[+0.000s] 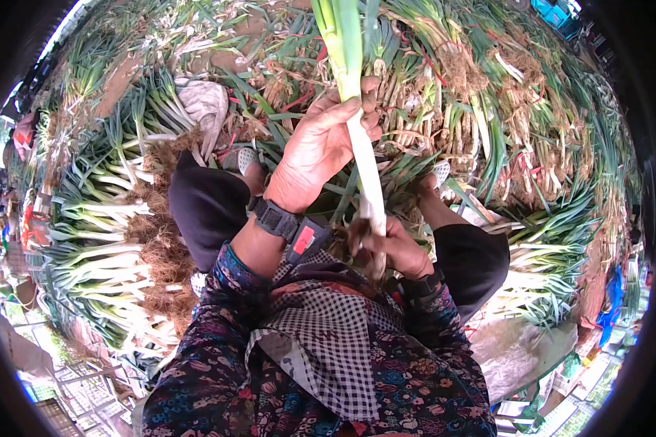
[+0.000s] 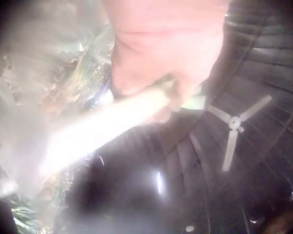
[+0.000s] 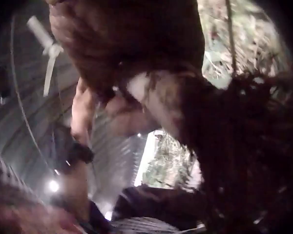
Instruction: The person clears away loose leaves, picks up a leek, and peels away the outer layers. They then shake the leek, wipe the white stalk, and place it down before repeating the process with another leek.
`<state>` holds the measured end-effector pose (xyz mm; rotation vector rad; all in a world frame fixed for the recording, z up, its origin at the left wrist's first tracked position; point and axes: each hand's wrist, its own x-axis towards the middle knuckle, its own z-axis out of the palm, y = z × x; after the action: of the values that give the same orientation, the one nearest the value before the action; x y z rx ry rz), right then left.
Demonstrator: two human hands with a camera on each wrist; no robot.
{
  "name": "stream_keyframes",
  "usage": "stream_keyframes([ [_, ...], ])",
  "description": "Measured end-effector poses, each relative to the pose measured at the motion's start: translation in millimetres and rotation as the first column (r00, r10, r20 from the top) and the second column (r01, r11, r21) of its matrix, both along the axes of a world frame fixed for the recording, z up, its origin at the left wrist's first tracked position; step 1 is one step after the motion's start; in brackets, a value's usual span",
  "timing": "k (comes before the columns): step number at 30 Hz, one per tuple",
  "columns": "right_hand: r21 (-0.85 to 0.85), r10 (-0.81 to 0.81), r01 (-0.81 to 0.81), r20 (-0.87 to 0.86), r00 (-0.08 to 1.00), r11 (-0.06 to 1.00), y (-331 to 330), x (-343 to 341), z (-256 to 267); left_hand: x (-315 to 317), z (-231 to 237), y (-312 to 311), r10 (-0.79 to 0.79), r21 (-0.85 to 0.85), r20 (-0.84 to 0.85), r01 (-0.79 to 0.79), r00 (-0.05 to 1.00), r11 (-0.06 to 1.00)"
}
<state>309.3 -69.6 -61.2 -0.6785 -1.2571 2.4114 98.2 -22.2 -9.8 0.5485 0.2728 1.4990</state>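
Note:
A long green onion stalk (image 1: pixel 365 156) stands nearly upright in the head view, green leaves at the top, white stem below. The left hand (image 1: pixel 321 142) grips it where green meets white, thumb across the front. Near its lower end the right hand (image 1: pixel 397 247) has its fingers curled round the stem. In the left wrist view the left hand (image 2: pixel 166 48) holds the bright white stem (image 2: pixel 102 129). The right wrist view is dark; there the right hand (image 3: pixel 132 44) is at the stem (image 3: pixel 156 95), beside a dark mass of roots (image 3: pixel 239 141).
Trimmed-looking white onions (image 1: pixel 98 251) with brown roots (image 1: pixel 160 255) lie in a row at the left. More onions (image 1: pixel 550 255) lie at the right. Unsorted onions (image 1: pixel 444 109) cover the ground ahead. A pale cloth (image 1: pixel 204 109) lies at the upper left, beyond the person's knee (image 1: pixel 204 207).

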Motion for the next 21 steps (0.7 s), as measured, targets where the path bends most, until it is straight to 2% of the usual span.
stream_keyframes([
  [1, -0.131, 0.151, -0.168, -0.135, 0.979, 0.977, -1, 1, 9, 0, -3, 1, -0.075, 0.091, 0.070, 0.069, 0.995, 0.994],
  [2, -0.132, 0.149, -0.167, -0.135, 0.980, 0.977, -3, 1, 10, -1, -6, 1, -0.156, 0.183, 0.132, 0.130, 0.979, 0.974],
  [3, -0.138, 0.187, -0.196, -0.082, 0.979, 0.971, -5, 1, 11, 4, -1, -1, -0.068, 0.097, 0.097, 0.058, 0.993, 0.994],
  [4, -0.144, 0.225, -0.227, -0.027, 0.974, 0.963, -7, -1, 11, 5, -5, 3, -0.068, 0.097, 0.097, 0.059, 0.993, 0.994],
  [5, 0.234, 0.085, -0.134, 0.210, 0.974, 0.963, -8, -9, 6, 5, -14, 10, 0.076, 0.001, -0.089, -0.076, 0.993, 0.997],
  [6, 0.231, 0.084, -0.133, 0.212, 0.974, 0.964, -7, -13, -11, 7, -23, 16, 0.196, -0.069, -0.283, -0.224, 0.939, 0.972],
  [7, 0.646, -0.220, -0.047, 0.326, 0.919, 0.762, -3, -17, -35, 15, -30, 22, 0.314, -0.133, -0.367, -0.383, 0.876, 0.914],
  [8, 0.922, -0.525, -0.065, 0.274, 0.806, 0.380, 1, -19, -53, 18, -36, 26, 0.314, -0.131, -0.367, -0.383, 0.876, 0.915],
  [9, 0.942, -0.580, -0.160, 0.309, 0.754, 0.294, 5, -18, -61, 20, -41, 29, 0.374, -0.176, -0.415, -0.476, 0.830, 0.862],
  [10, 0.942, -0.581, -0.158, 0.309, 0.754, 0.296, 4, -20, -41, 21, -43, 30, 0.426, -0.217, -0.466, -0.567, 0.775, 0.795],
  [11, 0.761, -0.391, -0.085, 0.422, 0.818, 0.643, 2, -18, -17, 15, -46, 29, 0.372, -0.197, -0.363, -0.460, 0.854, 0.866],
  [12, 0.450, -0.173, -0.051, 0.443, 0.880, 0.892, 0, -17, -2, 9, -47, 30, 0.324, -0.170, -0.305, -0.386, 0.896, 0.907],
  [13, 0.293, -0.062, 0.026, 0.114, 0.992, 0.956, -2, -16, -27, 1, -48, 30, 0.224, -0.128, -0.195, -0.251, 0.955, 0.959],
  [14, 0.294, -0.066, 0.030, 0.113, 0.991, 0.955, -2, -12, -27, -3, -49, 31, 0.112, -0.068, -0.087, -0.118, 0.990, 0.991],
  [17, 0.090, 0.132, -0.149, 0.170, 0.977, 0.985, -4, -4, -23, 7, -51, 33, 0.141, -0.117, -0.138, -0.158, 0.980, 0.981],
  [18, 0.085, 0.132, -0.148, 0.169, 0.977, 0.985, -5, -8, -32, 11, -52, 34, 0.140, -0.122, -0.139, -0.157, 0.980, 0.980],
  [19, 0.487, -0.155, -0.056, 0.381, 0.911, 0.872, -6, -17, -47, 17, -52, 35, 0.258, -0.168, -0.264, -0.308, 0.929, 0.936],
  [20, 0.807, -0.484, -0.084, 0.430, 0.762, 0.584, -6, -23, -57, 23, -51, 38, 0.360, -0.188, -0.388, -0.455, 0.848, 0.870],
  [21, 0.883, -0.561, -0.121, 0.389, 0.731, 0.454, -8, -24, -55, 31, -51, 39, 0.436, -0.150, -0.475, -0.558, 0.764, 0.816],
])
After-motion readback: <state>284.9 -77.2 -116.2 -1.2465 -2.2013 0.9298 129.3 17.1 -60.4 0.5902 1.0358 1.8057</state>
